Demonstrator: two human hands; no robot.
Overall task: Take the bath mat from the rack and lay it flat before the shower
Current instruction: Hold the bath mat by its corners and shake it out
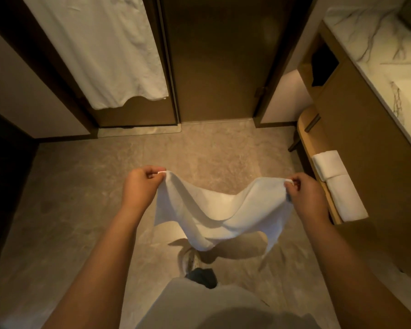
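Dim warm amber light, brightest on the marble desk (pixel 375 39), my mat's (pixel 214 210) shadow on the floor (pixel 81 198) beneath it, soft blur, edges bowed by wide-angle lens

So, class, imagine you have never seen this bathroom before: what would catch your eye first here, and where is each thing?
First, the white bath mat, sagging in mid-air at the centre, pinched at one corner by the left hand and at the other by the right hand, above the bare floor. Next, the big white towel hanging at upper left beside the dark door. Then two folded white towels on the shelf at right.
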